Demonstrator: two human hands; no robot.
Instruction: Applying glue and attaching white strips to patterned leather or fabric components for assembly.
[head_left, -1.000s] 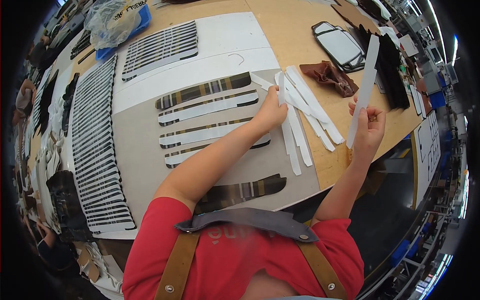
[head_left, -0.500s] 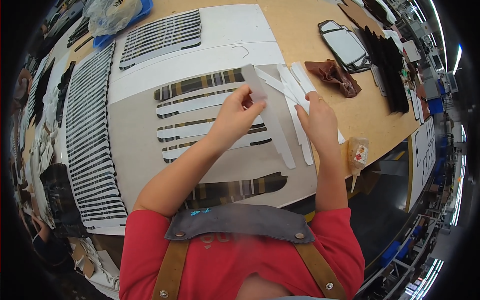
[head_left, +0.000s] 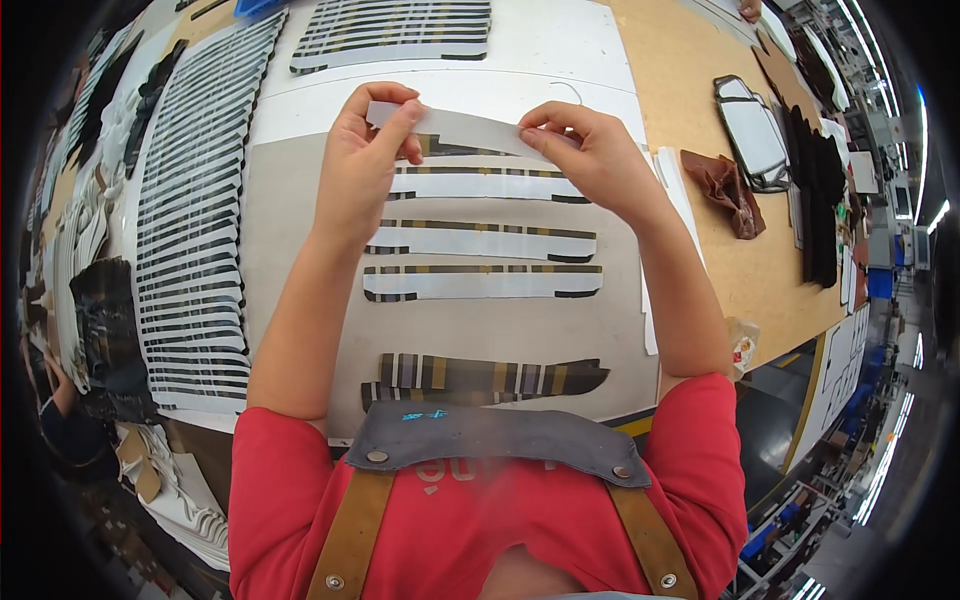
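A pale whitish strip (head_left: 462,130) is stretched level between my two hands, held just over the farthest plaid fabric piece (head_left: 436,147). My left hand (head_left: 368,140) pinches its left end between thumb and fingers. At the other end, my right hand (head_left: 592,158) grips it the same way. The farthest fabric piece is mostly hidden behind the strip and fingers. Nearer to me, several plaid pieces with white strips lying along them, such as this one (head_left: 480,240), form a column on the grey board (head_left: 480,330).
Bare plaid pieces (head_left: 500,378) lie near my apron. Long overlapping rows of finished-looking striped pieces (head_left: 190,230) run down the left, with another group (head_left: 390,35) at the back. On the right are white strips (head_left: 680,190), crumpled brown material (head_left: 725,190) and a bottle (head_left: 742,342).
My right hand has left the white strips at the right and now grips the strip's other end. The strip has turned from upright to level, over the farthest fabric piece. The view has shifted.
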